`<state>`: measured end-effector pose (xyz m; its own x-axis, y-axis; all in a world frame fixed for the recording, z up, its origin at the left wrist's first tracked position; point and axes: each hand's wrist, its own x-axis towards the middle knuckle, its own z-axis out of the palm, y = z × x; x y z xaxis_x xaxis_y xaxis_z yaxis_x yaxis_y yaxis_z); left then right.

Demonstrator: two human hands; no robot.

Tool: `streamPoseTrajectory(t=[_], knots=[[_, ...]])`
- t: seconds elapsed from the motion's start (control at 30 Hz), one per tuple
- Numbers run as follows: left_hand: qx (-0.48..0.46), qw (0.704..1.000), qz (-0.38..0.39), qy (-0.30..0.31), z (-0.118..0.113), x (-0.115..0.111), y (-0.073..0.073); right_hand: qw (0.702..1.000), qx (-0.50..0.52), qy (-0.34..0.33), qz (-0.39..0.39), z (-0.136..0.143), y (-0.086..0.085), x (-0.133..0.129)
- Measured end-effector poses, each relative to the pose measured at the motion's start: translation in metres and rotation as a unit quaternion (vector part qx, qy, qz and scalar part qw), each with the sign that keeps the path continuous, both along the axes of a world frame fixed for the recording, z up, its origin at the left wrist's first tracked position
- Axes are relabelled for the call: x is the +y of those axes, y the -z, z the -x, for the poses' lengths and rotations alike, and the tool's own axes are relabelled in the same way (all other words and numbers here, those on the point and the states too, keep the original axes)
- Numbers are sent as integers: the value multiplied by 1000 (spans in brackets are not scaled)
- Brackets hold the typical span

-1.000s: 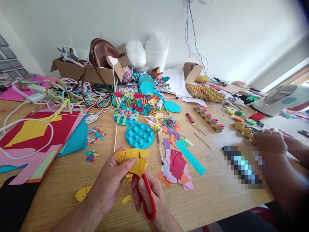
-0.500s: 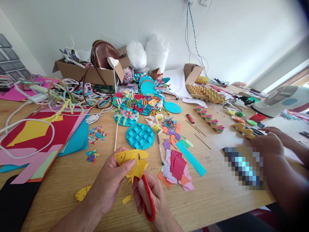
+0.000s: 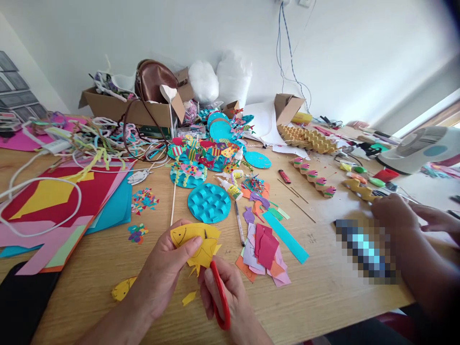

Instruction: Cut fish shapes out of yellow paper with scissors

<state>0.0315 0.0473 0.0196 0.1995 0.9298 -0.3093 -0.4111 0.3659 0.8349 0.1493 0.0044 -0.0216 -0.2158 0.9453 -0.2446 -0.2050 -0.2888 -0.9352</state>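
A piece of yellow paper (image 3: 204, 249) with a fish drawn on it is pinched between thumb and fingers of my left hand (image 3: 168, 261). My right hand (image 3: 230, 287) is closed around red-handled scissors (image 3: 222, 299), whose blades are hidden at the lower right edge of the paper. Partly cut, jagged strips hang from the paper's bottom edge. Below lies a small yellow scrap (image 3: 189, 298) on the table. Left of my forearm rests a yellow paper fish (image 3: 124, 287). A blue disc with curled paper scales (image 3: 209, 203) lies just beyond my hands.
Coloured paper pieces (image 3: 264, 249), a pen (image 3: 239, 224) and a glue bottle (image 3: 233, 189) lie right of the disc. Stacked coloured sheets (image 3: 104, 191) cover the left side. A co-worker's hands (image 3: 395, 213) are at the right by egg-carton strips (image 3: 359, 189). A cardboard box (image 3: 118, 109) stands behind.
The yellow paper and scissors have barely shifted in my hands. At the right, the co-worker's hands and the carton strip have moved slightly.
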Motion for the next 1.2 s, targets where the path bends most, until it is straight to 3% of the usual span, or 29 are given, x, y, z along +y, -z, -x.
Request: streamPoseTrajectory(t=[0.3, 0.57, 1.2], knots=[[29, 999, 14, -16, 2, 2, 0, 1000, -29, -6, 7, -1, -3, 2], [60, 998, 9, 33, 3, 2, -2, 999, -40, -9, 10, -3, -8, 1], [51, 996, 1, 78, 11, 6, 4, 999, -44, -16, -5, -5, -4, -1]])
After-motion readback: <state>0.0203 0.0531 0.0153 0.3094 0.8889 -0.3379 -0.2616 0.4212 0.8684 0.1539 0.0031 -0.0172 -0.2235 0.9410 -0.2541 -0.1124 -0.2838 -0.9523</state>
